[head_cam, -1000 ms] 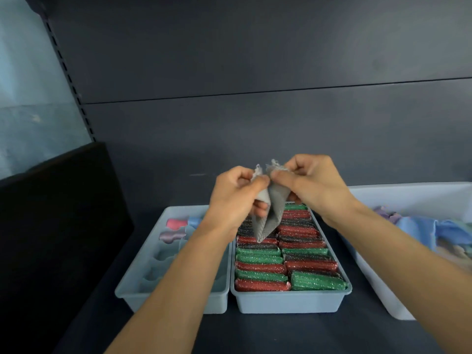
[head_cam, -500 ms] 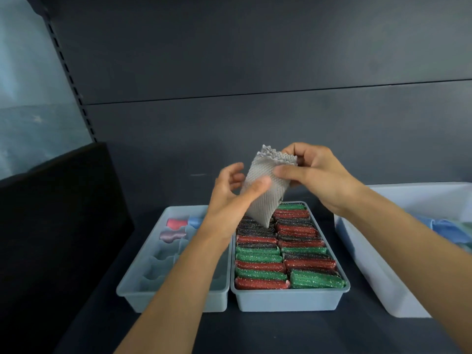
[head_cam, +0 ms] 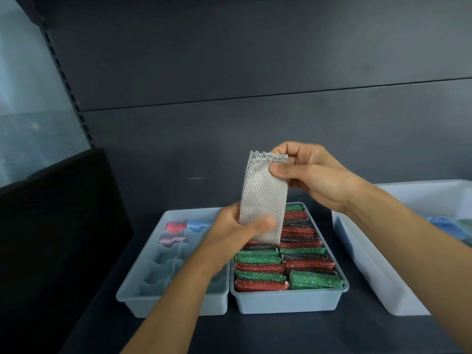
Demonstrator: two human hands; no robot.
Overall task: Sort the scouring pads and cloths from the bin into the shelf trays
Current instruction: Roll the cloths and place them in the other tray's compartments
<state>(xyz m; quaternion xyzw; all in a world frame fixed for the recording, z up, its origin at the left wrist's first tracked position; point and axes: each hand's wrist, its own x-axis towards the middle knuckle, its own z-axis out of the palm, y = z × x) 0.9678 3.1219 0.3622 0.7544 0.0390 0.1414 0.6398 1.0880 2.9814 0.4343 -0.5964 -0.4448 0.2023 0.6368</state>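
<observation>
A grey mesh cloth (head_cam: 264, 195), folded into a long strip, hangs upright above the trays. My right hand (head_cam: 310, 175) pinches its top edge and my left hand (head_cam: 235, 231) pinches its bottom end. Below it, the middle tray (head_cam: 288, 301) is packed with rows of red, green and dark glittery scouring pads (head_cam: 304, 264). The left tray (head_cam: 143, 284) has wavy compartments, with rolled red, blue and lilac cloths (head_cam: 176, 232) in its far cells. The white bin (head_cam: 378, 264) at the right holds blue cloths (head_cam: 445, 224).
All three containers sit on a dark shelf board (head_cam: 255, 333) with a dark back panel behind. A black panel (head_cam: 58, 213) stands at the left. The near cells of the left tray hold nothing.
The crumpled grey cloth has been folded and stretched into a flat upright strip. My right hand rose with its top edge, and my left hand slid down to its bottom end.
</observation>
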